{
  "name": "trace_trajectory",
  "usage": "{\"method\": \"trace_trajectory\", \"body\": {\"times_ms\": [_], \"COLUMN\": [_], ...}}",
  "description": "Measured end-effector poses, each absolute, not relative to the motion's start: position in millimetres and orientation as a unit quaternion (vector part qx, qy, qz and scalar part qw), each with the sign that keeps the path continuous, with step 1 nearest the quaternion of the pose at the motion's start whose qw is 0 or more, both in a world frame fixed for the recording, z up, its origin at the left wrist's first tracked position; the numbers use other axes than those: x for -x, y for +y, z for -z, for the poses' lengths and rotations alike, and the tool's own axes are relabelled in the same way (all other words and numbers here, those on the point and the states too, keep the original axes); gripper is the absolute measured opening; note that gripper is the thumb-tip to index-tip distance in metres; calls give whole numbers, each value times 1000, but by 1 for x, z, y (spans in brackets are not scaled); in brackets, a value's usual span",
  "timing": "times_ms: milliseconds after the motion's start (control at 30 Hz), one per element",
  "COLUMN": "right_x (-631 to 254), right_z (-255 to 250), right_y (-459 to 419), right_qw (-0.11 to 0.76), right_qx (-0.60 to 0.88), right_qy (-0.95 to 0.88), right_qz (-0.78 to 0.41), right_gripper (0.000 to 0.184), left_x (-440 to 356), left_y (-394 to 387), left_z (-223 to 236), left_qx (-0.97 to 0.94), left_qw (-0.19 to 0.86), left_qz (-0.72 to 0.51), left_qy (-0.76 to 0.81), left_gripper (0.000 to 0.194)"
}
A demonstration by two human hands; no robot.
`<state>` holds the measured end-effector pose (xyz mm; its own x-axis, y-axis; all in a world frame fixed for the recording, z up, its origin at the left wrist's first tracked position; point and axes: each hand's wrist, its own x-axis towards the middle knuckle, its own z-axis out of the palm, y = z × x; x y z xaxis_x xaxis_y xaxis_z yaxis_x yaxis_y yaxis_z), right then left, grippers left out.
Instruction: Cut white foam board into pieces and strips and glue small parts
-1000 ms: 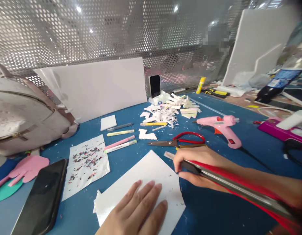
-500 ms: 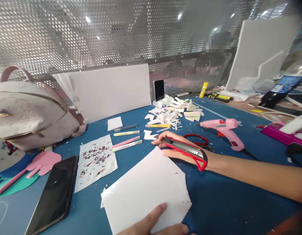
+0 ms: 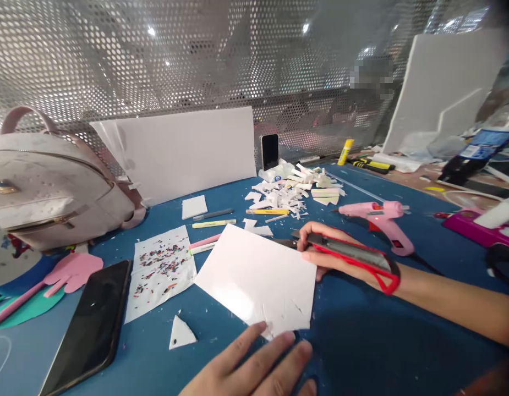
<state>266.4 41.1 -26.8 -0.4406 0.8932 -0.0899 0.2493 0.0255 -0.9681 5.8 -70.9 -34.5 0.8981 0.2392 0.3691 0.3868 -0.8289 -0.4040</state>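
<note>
Right grip [image 3: 335, 263]: wraps round a red utility knife [image 3: 357, 254], lodged between thumb and fingers, probably to free the thumb for a white board [image 3: 258, 275]; touches that board's right-hand corner as well. With left grip [image 3: 254, 371] slack and holding nothing, rests spread fingertips at the board's near edge, perhaps to steady or guide. Between both grips, then, board laid flat on the blue surface [image 3: 361, 341], apparently to allow handling from two sides; covers the end of a pink pen [image 3: 205, 240] beyond. Left of the left grip, well apart from the board, a triangular white piece [image 3: 182, 334]. Beyond the right grip, a pink glue gun [image 3: 392, 220] on its side, seemingly parked within reach; farther beyond both, a scrap heap [image 3: 284, 193], perhaps pushed back for working room.
</note>
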Motion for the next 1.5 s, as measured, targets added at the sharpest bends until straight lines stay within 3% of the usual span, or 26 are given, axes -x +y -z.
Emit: {"method": "trace_trajectory", "body": {"times_ms": [167, 267, 400, 633, 967, 1167, 1300, 1500], "right_x": [-275, -275, -261, -231, -224, -219, -219, -232], "right_z": [25, 18, 11, 26, 35, 37, 35, 43], "right_y": [32, 22, 2, -11, -13, -9, -7, -15], "right_qw": [283, 287, 280, 243, 205, 182, 164, 139], "right_qx": [429, 404, 345, 199, 198, 167, 146, 152], "right_qy": [-790, -838, -846, -895, -926, -945, -936, -940], "right_qz": [-333, -230, -296, -316, -249, -213, -276, -273], "right_gripper": [16, 10, 12, 19, 23, 13, 10, 18], "left_x": [-7, -3, 6, 12, 16, 9, 9, 8], "left_y": [-69, -70, -72, -70, -70, -66, -66, -66], "left_z": [66, 64, 53, 54, 54, 74, 63, 43], "left_qx": [884, 893, 904, 907, 916, 870, 899, 909], "left_qw": [224, 191, 178, 211, 194, 197, 167, 166], "left_qz": [323, 295, 241, 249, 241, 362, 296, 266], "left_qy": [-251, -280, -306, -268, -257, -271, -274, -275], "left_gripper": [37, 22, 15, 21, 24, 28, 27, 29]}}
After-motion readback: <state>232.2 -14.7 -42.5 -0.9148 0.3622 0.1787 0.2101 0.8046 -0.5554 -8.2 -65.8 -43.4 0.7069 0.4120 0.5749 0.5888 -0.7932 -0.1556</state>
